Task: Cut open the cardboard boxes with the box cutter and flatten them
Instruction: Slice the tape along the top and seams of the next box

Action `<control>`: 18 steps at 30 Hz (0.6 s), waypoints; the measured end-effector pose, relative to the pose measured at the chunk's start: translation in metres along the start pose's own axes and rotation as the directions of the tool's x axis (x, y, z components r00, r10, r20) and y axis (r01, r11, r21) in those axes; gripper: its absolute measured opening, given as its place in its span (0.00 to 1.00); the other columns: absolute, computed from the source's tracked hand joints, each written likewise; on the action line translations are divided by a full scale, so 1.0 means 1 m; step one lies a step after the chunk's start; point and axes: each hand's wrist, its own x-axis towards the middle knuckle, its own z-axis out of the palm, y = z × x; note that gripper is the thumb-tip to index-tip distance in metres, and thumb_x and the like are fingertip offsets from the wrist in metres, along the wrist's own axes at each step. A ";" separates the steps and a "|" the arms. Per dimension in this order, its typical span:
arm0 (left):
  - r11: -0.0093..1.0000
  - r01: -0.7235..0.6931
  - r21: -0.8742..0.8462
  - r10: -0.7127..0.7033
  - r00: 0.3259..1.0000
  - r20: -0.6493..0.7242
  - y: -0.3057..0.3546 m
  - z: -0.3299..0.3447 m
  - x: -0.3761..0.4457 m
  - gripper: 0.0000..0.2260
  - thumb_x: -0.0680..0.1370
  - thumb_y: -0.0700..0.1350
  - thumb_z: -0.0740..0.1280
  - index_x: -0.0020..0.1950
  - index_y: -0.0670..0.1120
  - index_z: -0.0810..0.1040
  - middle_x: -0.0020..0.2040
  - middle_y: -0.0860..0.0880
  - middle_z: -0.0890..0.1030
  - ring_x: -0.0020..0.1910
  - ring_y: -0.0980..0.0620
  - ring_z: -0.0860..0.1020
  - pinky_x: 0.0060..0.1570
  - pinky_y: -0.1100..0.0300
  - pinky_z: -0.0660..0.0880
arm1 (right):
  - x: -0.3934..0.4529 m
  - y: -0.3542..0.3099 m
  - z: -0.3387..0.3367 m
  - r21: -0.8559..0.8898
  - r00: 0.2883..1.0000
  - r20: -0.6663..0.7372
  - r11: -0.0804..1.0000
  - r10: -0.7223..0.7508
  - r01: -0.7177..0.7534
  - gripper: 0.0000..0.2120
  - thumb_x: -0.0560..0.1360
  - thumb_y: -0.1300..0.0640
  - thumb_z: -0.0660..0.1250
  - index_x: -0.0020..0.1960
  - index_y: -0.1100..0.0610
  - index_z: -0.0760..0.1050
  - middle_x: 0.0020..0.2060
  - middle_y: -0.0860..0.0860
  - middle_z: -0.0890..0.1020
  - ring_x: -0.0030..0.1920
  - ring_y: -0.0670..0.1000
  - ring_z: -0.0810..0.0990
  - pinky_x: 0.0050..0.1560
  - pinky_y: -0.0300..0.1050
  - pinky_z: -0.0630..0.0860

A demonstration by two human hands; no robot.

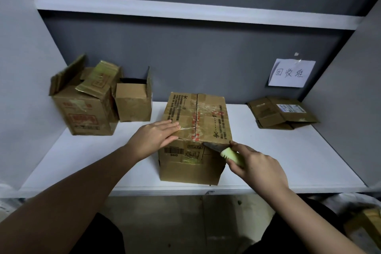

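A taped brown cardboard box stands closed at the middle of the white shelf. My left hand lies flat with fingers together on the box's near left top edge. My right hand grips a box cutter with a pale green handle. Its dark blade touches the box's near top edge at the right. Clear tape with red print runs along the top seam.
Two opened boxes stand at the back left with flaps up. A flattened box lies at the back right. A paper sign hangs on the grey back wall. Side panels close in the shelf left and right.
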 end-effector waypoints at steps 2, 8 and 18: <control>1.000 -0.002 0.002 0.002 1.000 0.006 0.000 0.000 0.000 0.29 0.82 0.59 0.44 0.59 0.45 0.81 0.58 0.49 0.82 0.56 0.49 0.81 0.52 0.54 0.79 | -0.001 -0.005 0.002 -0.034 1.000 0.001 0.999 -0.024 0.024 0.25 0.78 0.37 0.51 0.72 0.44 0.60 0.67 0.42 0.72 0.50 0.52 0.82 0.42 0.45 0.76; 1.000 0.013 0.005 -0.013 1.000 -0.005 0.002 -0.001 -0.003 0.29 0.82 0.58 0.44 0.58 0.45 0.82 0.57 0.49 0.82 0.56 0.49 0.81 0.51 0.55 0.79 | -0.004 -0.017 0.002 -0.079 0.999 0.024 0.996 -0.049 0.050 0.21 0.80 0.39 0.48 0.68 0.48 0.62 0.70 0.42 0.67 0.46 0.53 0.83 0.40 0.45 0.77; 0.999 0.047 0.014 -0.047 0.998 -0.041 0.002 -0.002 -0.006 0.22 0.79 0.57 0.55 0.58 0.46 0.82 0.57 0.49 0.82 0.56 0.50 0.81 0.52 0.56 0.78 | -0.021 -0.018 0.005 0.003 0.997 0.034 0.998 -0.067 0.067 0.22 0.78 0.36 0.47 0.67 0.45 0.62 0.68 0.45 0.66 0.47 0.50 0.82 0.42 0.43 0.79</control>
